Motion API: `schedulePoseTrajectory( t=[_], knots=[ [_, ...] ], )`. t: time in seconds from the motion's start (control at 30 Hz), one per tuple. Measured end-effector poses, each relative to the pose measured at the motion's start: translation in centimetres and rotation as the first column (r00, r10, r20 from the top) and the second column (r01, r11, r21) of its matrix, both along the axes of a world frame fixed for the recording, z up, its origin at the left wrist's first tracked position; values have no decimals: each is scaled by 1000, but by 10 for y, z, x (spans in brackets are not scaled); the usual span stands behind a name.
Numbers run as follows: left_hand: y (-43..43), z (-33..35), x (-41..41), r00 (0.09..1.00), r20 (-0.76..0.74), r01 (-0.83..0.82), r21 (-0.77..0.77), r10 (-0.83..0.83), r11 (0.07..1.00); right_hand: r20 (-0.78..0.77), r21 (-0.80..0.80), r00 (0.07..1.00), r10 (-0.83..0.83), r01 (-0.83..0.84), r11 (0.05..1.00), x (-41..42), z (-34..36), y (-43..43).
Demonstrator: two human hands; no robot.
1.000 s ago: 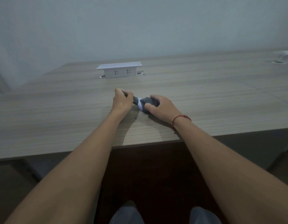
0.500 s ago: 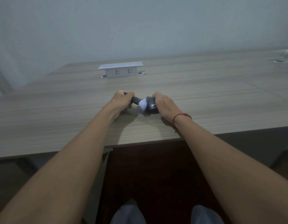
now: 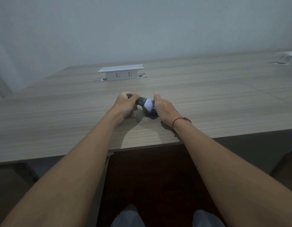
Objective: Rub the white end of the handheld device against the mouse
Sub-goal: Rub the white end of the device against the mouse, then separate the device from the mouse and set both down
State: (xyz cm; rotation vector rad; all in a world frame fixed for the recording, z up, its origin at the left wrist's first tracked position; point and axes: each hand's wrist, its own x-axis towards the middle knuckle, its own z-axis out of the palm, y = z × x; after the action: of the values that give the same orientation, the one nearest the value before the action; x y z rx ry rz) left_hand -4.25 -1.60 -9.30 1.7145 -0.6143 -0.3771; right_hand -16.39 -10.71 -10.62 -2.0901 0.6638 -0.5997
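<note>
My left hand is closed around the dark handle of the handheld device, which points right. Its rounded white end presses on the top of the dark mouse. The mouse rests on the wooden desk, mostly hidden under the white end and my right hand. My right hand grips the mouse from its right side, fingers curled over its far edge. A red string circles my right wrist.
A white pop-up socket box stands on the desk behind my hands. Another white fitting sits at the far right edge. The desk's front edge runs just below my wrists; my knees show beneath.
The white end has slid from the mouse's left side up onto its top. My right hand has shifted right and opened the mouse's near side to view.
</note>
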Motion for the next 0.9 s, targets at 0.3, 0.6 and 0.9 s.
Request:
schedulePoseTrajectory(
  t=[0.3,0.6,0.9],
  knots=[
    [-2,-4,15,963,16,-260,-190,267,947,-89,-141,995,45,-57,988,-1,-7,-1],
    [-5,-1,12,970,203,-149,67,133,987,-163,-251,987,1,-42,967,0,-12,-2],
    [-18,12,8,911,400,-179,163,101,970,-134,-292,990,-52,11,956,3,-14,-3]
  ],
)
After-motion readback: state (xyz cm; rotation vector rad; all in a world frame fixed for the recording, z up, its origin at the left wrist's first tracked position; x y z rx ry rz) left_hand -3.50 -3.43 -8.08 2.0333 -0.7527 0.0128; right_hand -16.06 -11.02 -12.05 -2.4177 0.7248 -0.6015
